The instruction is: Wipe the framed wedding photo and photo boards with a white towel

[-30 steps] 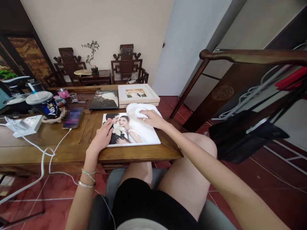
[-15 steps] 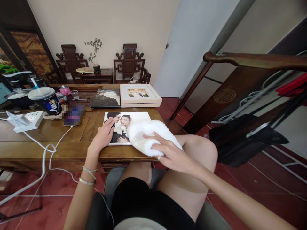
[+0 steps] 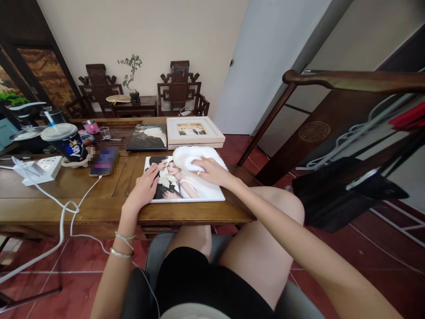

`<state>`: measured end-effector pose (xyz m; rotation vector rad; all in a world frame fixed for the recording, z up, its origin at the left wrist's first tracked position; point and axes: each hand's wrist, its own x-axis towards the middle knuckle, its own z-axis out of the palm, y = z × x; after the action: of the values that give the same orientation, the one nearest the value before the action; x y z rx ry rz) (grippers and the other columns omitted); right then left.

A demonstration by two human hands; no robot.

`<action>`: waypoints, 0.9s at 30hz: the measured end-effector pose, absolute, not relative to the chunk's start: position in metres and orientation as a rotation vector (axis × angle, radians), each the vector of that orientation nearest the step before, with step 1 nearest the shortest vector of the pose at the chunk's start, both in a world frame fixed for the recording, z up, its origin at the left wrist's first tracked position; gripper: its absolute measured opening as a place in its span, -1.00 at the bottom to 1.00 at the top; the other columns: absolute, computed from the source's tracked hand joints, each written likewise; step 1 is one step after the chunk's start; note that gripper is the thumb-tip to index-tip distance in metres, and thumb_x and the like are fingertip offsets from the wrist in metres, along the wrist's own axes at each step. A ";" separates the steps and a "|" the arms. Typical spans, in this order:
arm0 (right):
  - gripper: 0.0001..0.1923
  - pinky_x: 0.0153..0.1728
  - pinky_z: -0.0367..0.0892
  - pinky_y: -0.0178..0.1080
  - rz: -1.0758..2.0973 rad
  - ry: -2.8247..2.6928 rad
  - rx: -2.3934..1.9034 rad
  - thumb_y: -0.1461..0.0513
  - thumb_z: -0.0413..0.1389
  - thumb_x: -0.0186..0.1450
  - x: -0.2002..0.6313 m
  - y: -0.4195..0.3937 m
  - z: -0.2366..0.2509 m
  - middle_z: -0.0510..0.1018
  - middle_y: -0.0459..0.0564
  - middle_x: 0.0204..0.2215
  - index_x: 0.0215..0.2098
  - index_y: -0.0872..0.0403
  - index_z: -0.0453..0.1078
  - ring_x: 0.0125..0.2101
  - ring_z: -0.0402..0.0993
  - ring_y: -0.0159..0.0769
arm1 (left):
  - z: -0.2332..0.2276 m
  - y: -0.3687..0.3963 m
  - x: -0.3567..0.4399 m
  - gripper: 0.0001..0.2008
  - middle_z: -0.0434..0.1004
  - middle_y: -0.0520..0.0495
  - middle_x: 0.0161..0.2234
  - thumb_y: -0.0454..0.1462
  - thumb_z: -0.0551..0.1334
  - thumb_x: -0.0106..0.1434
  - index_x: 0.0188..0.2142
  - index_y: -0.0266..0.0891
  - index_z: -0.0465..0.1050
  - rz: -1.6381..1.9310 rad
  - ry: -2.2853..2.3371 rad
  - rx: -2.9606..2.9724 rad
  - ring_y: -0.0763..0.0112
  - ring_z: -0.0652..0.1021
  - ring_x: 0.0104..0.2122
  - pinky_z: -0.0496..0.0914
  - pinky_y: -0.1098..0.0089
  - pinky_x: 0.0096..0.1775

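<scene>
A large photo print [image 3: 202, 191] of a couple lies flat near the front edge of the wooden table [image 3: 79, 195]. My left hand [image 3: 143, 191] rests flat on the print's left edge, fingers spread. My right hand [image 3: 212, 170] presses a white fluffy cloth [image 3: 191, 156] onto the print's far right part, fingers curled over the cloth. The cloth covers the print's upper right corner.
Behind the print lie a dark photo album [image 3: 148, 136] and a white framed picture [image 3: 193, 130]. To the left are a phone [image 3: 104, 160] on a cable, a lidded cup [image 3: 66, 141], a white power strip [image 3: 40, 168], a pink jar [image 3: 90, 126]. A dark wooden rail [image 3: 348, 79] stands at right.
My right hand has carried the cloth from the print's near right corner by my knee back up to its far right part. My left hand has stayed on the left edge.
</scene>
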<state>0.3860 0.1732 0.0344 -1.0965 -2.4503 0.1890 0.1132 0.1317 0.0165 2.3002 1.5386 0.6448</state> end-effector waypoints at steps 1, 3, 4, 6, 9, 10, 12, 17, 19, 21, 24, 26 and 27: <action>-0.69 -0.15 0.28 -0.13 0.180 -2.432 -1.112 0.38 -0.04 0.13 0.384 0.181 0.035 0.57 0.06 -0.35 -0.25 0.09 0.46 -0.26 0.40 -0.05 | 0.016 0.132 0.113 -0.50 0.06 -0.18 0.37 -0.27 -0.08 0.40 0.31 -0.21 0.14 0.647 1.544 2.298 0.24 0.10 0.36 0.09 0.02 0.28; -0.69 -0.16 0.27 -0.14 0.159 -2.403 -1.161 0.39 -0.05 0.14 0.380 0.188 0.036 0.56 0.07 -0.36 -0.25 0.10 0.46 -0.26 0.39 -0.05 | 0.015 0.133 0.112 -0.50 0.06 -0.19 0.37 -0.26 -0.08 0.40 0.31 -0.21 0.14 0.649 1.554 2.292 0.22 0.11 0.36 0.09 0.01 0.28; -0.69 -0.16 0.27 -0.13 0.144 -2.396 -1.188 0.39 -0.06 0.15 0.378 0.188 0.037 0.56 0.08 -0.36 -0.24 0.10 0.46 -0.25 0.39 -0.04 | 0.014 0.134 0.112 -0.50 0.06 -0.19 0.37 -0.26 -0.08 0.40 0.30 -0.22 0.15 0.648 1.557 2.291 0.22 0.11 0.36 0.09 0.01 0.28; -0.66 -0.14 0.28 -0.11 0.122 -2.405 -1.226 0.40 -0.05 0.13 0.375 0.179 0.037 0.55 0.10 -0.35 -0.21 0.11 0.46 -0.23 0.39 -0.03 | 0.013 0.134 0.112 -0.50 0.06 -0.20 0.37 -0.26 -0.09 0.40 0.30 -0.23 0.15 0.649 1.555 2.295 0.23 0.10 0.36 0.08 0.02 0.28; -0.62 -0.02 0.27 -0.01 0.137 -2.450 -1.189 0.43 -0.04 0.09 0.375 0.148 0.038 0.57 0.11 -0.29 -0.19 0.10 0.46 -0.17 0.42 -0.02 | 0.012 0.135 0.112 -0.51 0.08 -0.18 0.36 -0.26 -0.09 0.40 0.30 -0.20 0.16 0.659 1.545 2.309 0.24 0.10 0.36 0.09 0.04 0.28; -0.62 0.04 0.25 0.04 0.153 -2.468 -1.150 0.44 -0.04 0.09 0.376 0.135 0.038 0.58 0.12 -0.23 -0.20 0.09 0.46 -0.13 0.43 -0.03 | 0.012 0.135 0.112 -0.51 0.08 -0.18 0.36 -0.26 -0.09 0.40 0.30 -0.19 0.16 0.659 1.541 2.314 0.25 0.10 0.36 0.09 0.04 0.28; -0.63 0.17 0.14 0.12 0.185 -2.494 -1.070 0.45 -0.04 0.08 0.378 0.105 0.039 0.56 0.15 -0.07 -0.24 0.07 0.46 0.01 0.42 -0.03 | 0.012 0.134 0.112 -0.50 0.08 -0.18 0.36 -0.26 -0.10 0.41 0.31 -0.20 0.14 0.657 1.537 2.321 0.24 0.10 0.36 0.09 0.04 0.28; -0.59 0.31 -0.04 0.15 0.302 -2.554 -0.941 0.49 -0.05 0.00 0.381 0.044 0.044 0.44 0.13 0.15 -0.31 0.04 0.45 0.26 0.20 -0.11 | 0.011 0.134 0.113 -0.50 0.08 -0.19 0.36 -0.26 -0.09 0.40 0.30 -0.23 0.15 0.669 1.543 2.317 0.21 0.11 0.35 0.10 0.04 0.28; -0.60 0.31 -0.03 0.13 0.333 -2.570 -0.929 0.49 -0.04 -0.01 0.380 0.033 0.046 0.41 0.13 0.18 -0.32 0.04 0.46 0.28 0.16 -0.12 | 0.011 0.135 0.113 -0.50 0.08 -0.20 0.36 -0.26 -0.09 0.40 0.30 -0.24 0.16 0.679 1.548 2.319 0.21 0.12 0.35 0.09 0.05 0.29; -0.62 0.31 -0.02 0.12 0.339 -2.578 -0.918 0.49 -0.04 0.00 0.378 0.033 0.047 0.41 0.17 0.18 -0.32 0.06 0.46 0.28 0.17 -0.10 | 0.010 0.135 0.112 -0.50 0.08 -0.20 0.36 -0.27 -0.09 0.40 0.30 -0.26 0.15 0.678 1.546 2.322 0.22 0.12 0.35 0.09 0.06 0.29; -0.62 0.29 0.03 0.12 0.311 -2.564 -0.915 0.48 -0.03 0.03 0.375 0.052 0.047 0.48 0.14 0.10 -0.29 0.06 0.47 0.20 0.29 -0.07 | 0.009 0.136 0.112 -0.49 0.08 -0.22 0.36 -0.27 -0.09 0.40 0.31 -0.28 0.14 0.671 1.547 2.320 0.21 0.12 0.35 0.09 0.06 0.29; -0.62 0.22 0.11 0.12 0.275 -2.549 -0.951 0.47 -0.04 0.06 0.372 0.073 0.047 0.53 0.11 0.02 -0.26 0.05 0.47 0.11 0.38 -0.04 | 0.010 0.136 0.112 -0.49 0.08 -0.22 0.36 -0.27 -0.09 0.40 0.31 -0.27 0.14 0.671 1.550 2.314 0.21 0.12 0.35 0.09 0.04 0.29; -0.62 0.17 0.17 0.12 0.260 -2.545 -0.978 0.46 -0.04 0.08 0.370 0.085 0.047 0.55 0.11 -0.03 -0.25 0.06 0.48 0.05 0.41 -0.02 | 0.010 0.136 0.112 -0.49 0.08 -0.22 0.36 -0.26 -0.08 0.40 0.31 -0.26 0.14 0.671 1.550 2.311 0.20 0.12 0.35 0.09 0.04 0.29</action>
<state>0.3704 0.0851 0.0468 -0.9784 -2.5448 0.2596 0.1123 0.1356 0.0100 2.3111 1.5501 0.6715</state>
